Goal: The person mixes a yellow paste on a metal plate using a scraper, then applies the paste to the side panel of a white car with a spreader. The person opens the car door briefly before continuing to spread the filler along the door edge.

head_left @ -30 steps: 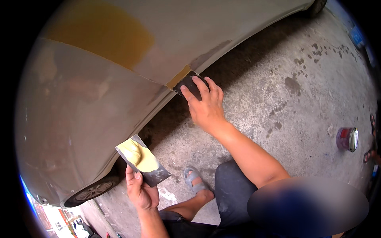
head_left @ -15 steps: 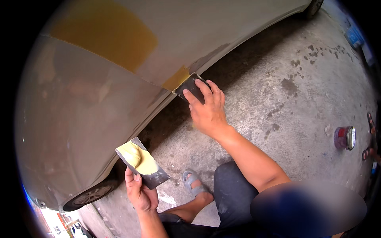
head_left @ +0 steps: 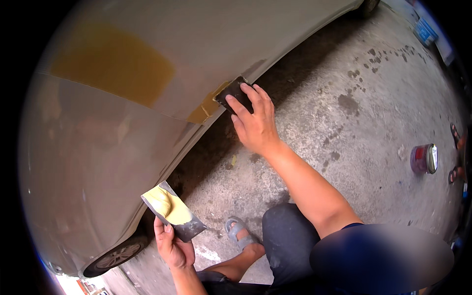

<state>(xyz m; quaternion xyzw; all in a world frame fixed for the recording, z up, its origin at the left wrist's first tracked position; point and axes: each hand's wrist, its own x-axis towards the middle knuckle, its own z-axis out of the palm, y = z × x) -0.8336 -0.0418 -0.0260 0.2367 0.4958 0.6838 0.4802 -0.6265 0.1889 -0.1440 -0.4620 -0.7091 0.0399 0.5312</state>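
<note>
My right hand presses a dark, flat spreader against the lower panel of the grey car, at the edge of a narrow yellow filler patch. A larger mustard-coloured patch covers part of the panel above it. Low on the left, my left hand grips a dark flat board with pale yellow paste spread on it, held beside the car's sill.
The car's near wheel is at lower left. The stained concrete floor runs beside my bent legs. A tin stands at the right, another person's sandalled feet at the far right, and a blue container at upper right.
My right hand and the spreader have moved right along the panel, exposing more of the narrow yellow patch. The view has shifted slightly; my left hand still holds the board.
</note>
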